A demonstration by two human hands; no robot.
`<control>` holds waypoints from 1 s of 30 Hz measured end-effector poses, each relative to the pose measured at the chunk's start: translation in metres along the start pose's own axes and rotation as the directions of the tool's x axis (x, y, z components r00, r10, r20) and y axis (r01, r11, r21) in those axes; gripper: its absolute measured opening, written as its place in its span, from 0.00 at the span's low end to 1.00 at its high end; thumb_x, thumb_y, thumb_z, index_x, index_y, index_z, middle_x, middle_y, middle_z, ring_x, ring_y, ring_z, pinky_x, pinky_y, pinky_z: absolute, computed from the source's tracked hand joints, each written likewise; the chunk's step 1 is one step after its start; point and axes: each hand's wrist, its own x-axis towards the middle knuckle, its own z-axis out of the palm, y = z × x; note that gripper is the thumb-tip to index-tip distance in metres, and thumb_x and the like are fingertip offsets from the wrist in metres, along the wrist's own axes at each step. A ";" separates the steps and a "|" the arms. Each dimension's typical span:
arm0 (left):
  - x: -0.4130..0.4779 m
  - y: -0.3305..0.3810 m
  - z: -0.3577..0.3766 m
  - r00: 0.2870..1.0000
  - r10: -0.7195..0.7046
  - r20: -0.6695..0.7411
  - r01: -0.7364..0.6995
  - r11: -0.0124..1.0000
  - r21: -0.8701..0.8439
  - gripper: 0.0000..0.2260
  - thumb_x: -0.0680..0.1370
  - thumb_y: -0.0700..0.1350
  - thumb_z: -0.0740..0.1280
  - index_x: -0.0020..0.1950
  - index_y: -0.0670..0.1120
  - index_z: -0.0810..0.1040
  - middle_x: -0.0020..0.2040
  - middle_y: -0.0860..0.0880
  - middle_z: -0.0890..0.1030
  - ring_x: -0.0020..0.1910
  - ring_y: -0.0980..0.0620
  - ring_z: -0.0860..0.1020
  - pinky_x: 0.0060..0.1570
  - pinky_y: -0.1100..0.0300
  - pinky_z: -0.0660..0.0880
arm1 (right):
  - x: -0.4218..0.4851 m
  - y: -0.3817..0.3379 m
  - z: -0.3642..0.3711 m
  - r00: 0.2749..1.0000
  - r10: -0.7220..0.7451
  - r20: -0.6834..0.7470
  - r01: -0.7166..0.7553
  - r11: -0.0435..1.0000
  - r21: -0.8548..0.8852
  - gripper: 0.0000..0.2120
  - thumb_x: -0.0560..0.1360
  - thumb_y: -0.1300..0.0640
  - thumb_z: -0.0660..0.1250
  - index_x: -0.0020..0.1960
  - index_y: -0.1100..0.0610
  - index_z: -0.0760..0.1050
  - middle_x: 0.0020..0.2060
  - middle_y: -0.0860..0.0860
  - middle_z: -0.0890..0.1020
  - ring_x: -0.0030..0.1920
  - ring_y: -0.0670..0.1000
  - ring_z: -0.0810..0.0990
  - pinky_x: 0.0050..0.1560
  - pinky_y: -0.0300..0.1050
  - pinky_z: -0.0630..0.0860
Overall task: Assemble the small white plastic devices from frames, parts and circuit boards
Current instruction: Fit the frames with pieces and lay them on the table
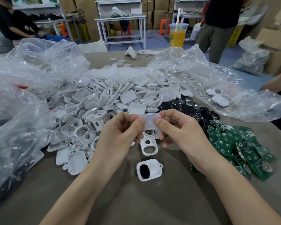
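The left hand point(120, 132) and right hand point(177, 130) pinch a translucent part point(150, 121) between them.

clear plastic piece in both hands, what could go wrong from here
The clear piece is only pinched at its ends by the left hand and right hand; it may slip into the white parts pile. The right wrist lies close to the green circuit boards and might knock them.

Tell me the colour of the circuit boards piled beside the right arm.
The circuit boards are green with silvery round contacts, clearest in the head view.
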 end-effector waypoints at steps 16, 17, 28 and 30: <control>-0.052 -0.015 -0.043 0.758 0.529 0.381 -0.636 0.468 0.614 0.05 0.81 0.44 0.68 0.46 0.47 0.81 0.52 0.56 0.77 0.50 0.56 0.79 0.48 0.63 0.75 | -0.046 0.010 -0.015 0.980 -0.139 0.144 0.192 0.856 -0.479 0.14 0.80 0.59 0.69 0.50 0.39 0.80 0.50 0.41 0.82 0.47 0.46 0.82 0.45 0.44 0.80; -0.055 -0.015 -0.045 0.735 0.548 0.399 -0.655 0.422 0.627 0.04 0.81 0.43 0.67 0.46 0.47 0.81 0.52 0.55 0.77 0.49 0.57 0.79 0.48 0.65 0.73 | -0.049 0.010 -0.016 0.981 -0.143 0.128 0.187 0.855 -0.483 0.12 0.80 0.58 0.69 0.52 0.39 0.80 0.49 0.41 0.83 0.47 0.47 0.82 0.44 0.47 0.81; -0.059 -0.016 -0.037 0.597 0.631 0.495 -0.751 0.223 0.621 0.09 0.77 0.37 0.69 0.50 0.49 0.72 0.57 0.51 0.75 0.49 0.52 0.77 0.48 0.62 0.72 | -0.046 -0.008 -0.007 0.967 0.125 0.221 -0.125 0.992 -0.013 0.11 0.74 0.54 0.71 0.55 0.54 0.83 0.45 0.54 0.86 0.38 0.47 0.84 0.35 0.39 0.80; -0.059 -0.017 -0.037 0.589 0.636 0.498 -0.755 0.214 0.620 0.10 0.77 0.36 0.69 0.50 0.49 0.72 0.58 0.51 0.75 0.48 0.52 0.77 0.47 0.60 0.72 | -0.045 -0.005 -0.008 0.963 0.144 0.228 -0.153 0.988 0.023 0.13 0.71 0.52 0.74 0.55 0.53 0.83 0.46 0.53 0.85 0.42 0.49 0.84 0.39 0.40 0.80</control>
